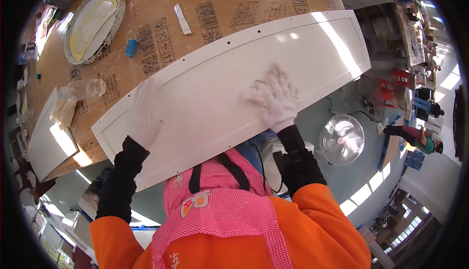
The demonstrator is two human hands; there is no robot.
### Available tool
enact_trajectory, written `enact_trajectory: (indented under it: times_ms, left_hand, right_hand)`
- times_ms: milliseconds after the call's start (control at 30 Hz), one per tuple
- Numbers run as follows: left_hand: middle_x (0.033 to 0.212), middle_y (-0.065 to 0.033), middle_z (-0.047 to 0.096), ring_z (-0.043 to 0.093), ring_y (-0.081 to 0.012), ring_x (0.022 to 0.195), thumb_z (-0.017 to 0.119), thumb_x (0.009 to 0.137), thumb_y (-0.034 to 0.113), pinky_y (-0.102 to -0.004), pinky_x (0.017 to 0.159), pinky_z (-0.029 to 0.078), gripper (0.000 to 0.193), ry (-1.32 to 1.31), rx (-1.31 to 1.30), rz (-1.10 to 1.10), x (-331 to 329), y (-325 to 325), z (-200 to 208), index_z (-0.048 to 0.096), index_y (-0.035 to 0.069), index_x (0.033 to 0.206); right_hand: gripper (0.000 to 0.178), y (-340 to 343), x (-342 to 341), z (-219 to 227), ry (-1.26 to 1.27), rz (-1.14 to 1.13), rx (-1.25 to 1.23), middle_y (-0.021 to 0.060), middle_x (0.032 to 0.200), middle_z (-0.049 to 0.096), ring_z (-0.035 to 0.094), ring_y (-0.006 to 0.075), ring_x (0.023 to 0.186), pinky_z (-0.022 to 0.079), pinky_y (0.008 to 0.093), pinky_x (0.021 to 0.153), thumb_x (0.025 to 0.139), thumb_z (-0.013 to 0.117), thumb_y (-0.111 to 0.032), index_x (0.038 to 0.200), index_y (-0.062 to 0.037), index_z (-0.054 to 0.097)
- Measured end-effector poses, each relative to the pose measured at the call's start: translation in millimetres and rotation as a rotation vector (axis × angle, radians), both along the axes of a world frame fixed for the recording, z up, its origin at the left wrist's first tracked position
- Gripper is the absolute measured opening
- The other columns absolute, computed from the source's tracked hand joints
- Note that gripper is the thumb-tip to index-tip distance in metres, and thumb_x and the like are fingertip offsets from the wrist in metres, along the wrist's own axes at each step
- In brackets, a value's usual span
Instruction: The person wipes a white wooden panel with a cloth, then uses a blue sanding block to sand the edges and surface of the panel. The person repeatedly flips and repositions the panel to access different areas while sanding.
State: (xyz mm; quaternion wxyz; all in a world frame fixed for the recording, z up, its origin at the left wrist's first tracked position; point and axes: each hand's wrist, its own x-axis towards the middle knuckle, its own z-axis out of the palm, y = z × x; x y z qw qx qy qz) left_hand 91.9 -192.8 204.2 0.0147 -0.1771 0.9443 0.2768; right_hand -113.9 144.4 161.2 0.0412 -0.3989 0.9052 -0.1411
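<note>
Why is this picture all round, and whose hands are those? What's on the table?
A person wears a camera on their head, looking down. Its wide lens makes everything look round and bendy. The left hand and right hand are that person's own, in white gloves. Both are on a big white panel; the right has spread fingers, the left is blurry. Neither clearly holds anything. Beyond, the brown table has a round tray, a blue cylinder and a white strip.
</note>
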Motion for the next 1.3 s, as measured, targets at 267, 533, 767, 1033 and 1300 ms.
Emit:
enact_trajectory:
  times_ms: [267,533,767,1033,1300]
  left_hand:
    - [0.163,-0.0243,0.025,0.02,-0.0472,0.151,0.057,0.097,0.033,-0.0526,0.123,0.022,0.072,-0.083,-0.309,0.187,-87.6,58.0,-84.3,0.029,0.004,0.156]
    - [0.167,-0.0217,0.013,0.006,-0.0429,0.155,0.046,0.103,0.041,-0.0561,0.124,0.006,0.073,-0.271,-0.346,0.232,-104.6,56.0,-103.0,0.018,0.008,0.161]
    - [0.167,-0.0215,0.013,0.006,-0.0422,0.155,0.046,0.103,0.043,-0.0563,0.125,0.005,0.073,-0.25,-0.366,0.258,-98.1,53.8,-85.8,0.018,0.009,0.161]
    - [0.166,-0.0216,0.018,0.01,-0.0431,0.154,0.047,0.103,0.043,-0.0574,0.124,0.006,0.073,-0.131,-0.407,0.211,-90.2,57.0,-98.6,0.021,0.007,0.16]
    - [0.167,-0.0207,0.015,0.012,-0.0447,0.154,0.058,0.095,0.045,-0.0581,0.124,0.009,0.081,-0.088,-0.461,0.287,-144.7,107.0,-96.0,0.025,0.009,0.159]
  right_hand:
    - [0.033,248.2,-217.2,16.8,-0.165,-0.746,-0.61,0.0165,0.123,0.07,0.069,0.0281,0.111,0.054,0.0344,0.092,0.095,0.059,-0.006,0.126,-0.006,0.07]
    - [0.046,-49.2,-53.1,-27.1,-0.145,0.723,-0.31,0.0095,0.149,0.05,0.041,0.0359,0.14,0.026,0.0641,0.116,0.082,0.07,-0.038,0.123,-0.0184,0.064]
    - [0.046,99.8,-320.3,-31.6,0.125,-0.414,-0.021,0.0151,0.14,0.058,0.055,0.0383,0.126,0.046,0.0494,0.101,0.094,0.064,-0.037,0.133,-0.0141,0.062]
    - [0.026,251.2,-286.8,-7.6,0.2,-0.773,-0.013,0.0155,0.124,0.065,0.067,0.0317,0.106,0.056,0.0397,0.087,0.088,0.071,-0.025,0.112,-0.0138,0.07]
    - [0.056,86.7,-89.7,24.8,-0.194,0.552,0.116,0.0165,0.152,0.045,0.036,0.0454,0.143,0.029,0.0625,0.115,0.08,0.075,-0.04,0.131,-0.0221,0.062]
